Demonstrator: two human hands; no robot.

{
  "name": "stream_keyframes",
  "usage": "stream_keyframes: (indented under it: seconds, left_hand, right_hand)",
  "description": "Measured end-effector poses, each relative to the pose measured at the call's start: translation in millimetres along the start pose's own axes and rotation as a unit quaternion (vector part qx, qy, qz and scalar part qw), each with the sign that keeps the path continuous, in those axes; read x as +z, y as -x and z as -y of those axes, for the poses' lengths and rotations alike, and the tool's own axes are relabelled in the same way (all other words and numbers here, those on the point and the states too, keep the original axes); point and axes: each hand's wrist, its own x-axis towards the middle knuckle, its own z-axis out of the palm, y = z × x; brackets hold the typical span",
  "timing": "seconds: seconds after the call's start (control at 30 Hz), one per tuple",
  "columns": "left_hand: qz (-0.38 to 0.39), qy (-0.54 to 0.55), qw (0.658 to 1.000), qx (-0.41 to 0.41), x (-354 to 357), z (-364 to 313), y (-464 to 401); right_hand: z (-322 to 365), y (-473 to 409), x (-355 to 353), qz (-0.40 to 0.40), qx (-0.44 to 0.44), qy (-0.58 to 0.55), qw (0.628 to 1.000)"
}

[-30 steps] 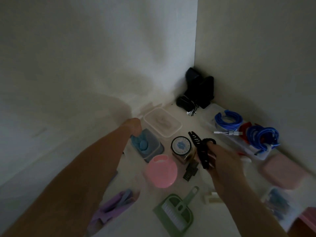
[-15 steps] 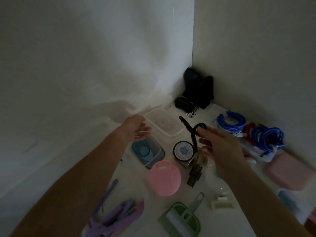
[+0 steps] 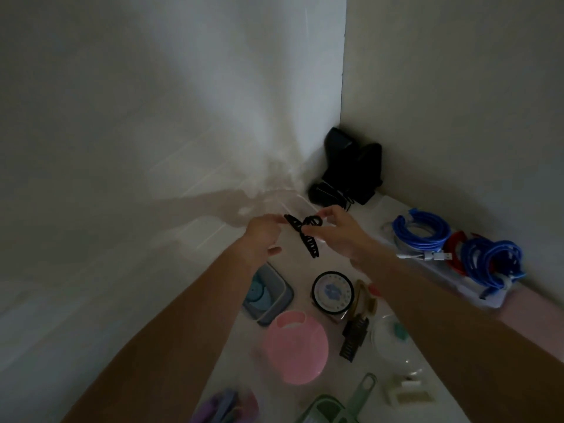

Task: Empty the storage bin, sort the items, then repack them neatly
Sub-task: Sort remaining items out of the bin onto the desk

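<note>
While both hands are raised above the scattered items, the right hand (image 3: 341, 236) pinches the looped end of a black hair clip (image 3: 303, 236) and the left hand (image 3: 259, 236) pinches its other tip. Below them on the white surface (image 3: 305, 270) lie a pink lid (image 3: 294, 346), a round tin (image 3: 333, 293) and, by the right wall, coiled blue cables (image 3: 421, 232).

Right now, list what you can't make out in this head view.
- Black hair clip: dim light blurs how the left hand and right hand grip it.
- Green dustpan: cut off by the bottom edge.
- Purple items: blurred, cut off by the bottom edge.
- Black objects in the corner: too dark to identify.
</note>
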Motion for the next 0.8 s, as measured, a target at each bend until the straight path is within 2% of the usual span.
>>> stream_keyframes:
  seconds: [0.13, 0.27, 0.4, 0.5, 0.7, 0.8]
  left_hand:
    - [0.021, -0.002, 1.000, 0.003, 17.3, 8.5, 0.7]
    - [0.028, 0.084, 0.996, -0.016, 27.0, 7.1, 2.8]
    - [0.011, 0.057, 0.996, 0.061, 23.5, 8.2, 18.6]
    - [0.018, 0.081, 0.992, 0.093, 3.0, 3.6, 46.7]
    - [0.042, 0.087, 0.983, 0.158, -26.4, -4.4, 123.8]
    - [0.020, 0.074, 0.985, 0.155, -31.5, 4.5, 156.0]
  right_hand:
    - [-1.1, -5.5, 9.8, -0.006, -0.035, 0.009, 0.999]
    - [0.0, -7.4, 13.3, -0.044, -0.057, 0.025, 0.997]
    - [9.2, 4.2, 2.4, -0.068, -0.063, -0.043, 0.995]
    - [29.1, 30.9, -16.4, -0.108, -0.095, -0.132, 0.981]
    - [72.0, 94.7, -26.2, -0.159, -0.214, -0.026, 0.964]
    - [94.2, 148.3, -31.3, -0.141, -0.243, -0.131, 0.951]
